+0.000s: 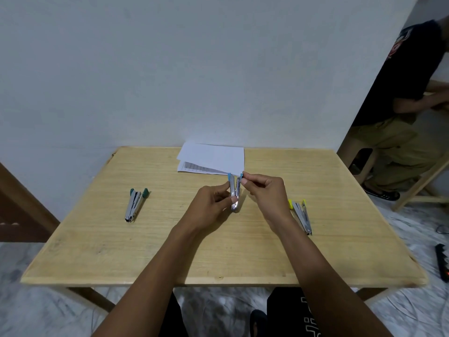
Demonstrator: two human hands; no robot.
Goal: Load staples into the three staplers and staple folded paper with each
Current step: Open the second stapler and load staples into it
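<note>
While the left hand grips the blue stapler and the right hand pinches its open tip, the green stapler well to their left, yellow stapler just right and paper beyond sit untouched, so I'd guess we're only on stapler one.

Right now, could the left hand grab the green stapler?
Probably, once it's free. The green stapler lies left of the left hand, with only bare table between them. But that hand is holding the blue stapler, so it must let go first.
</note>
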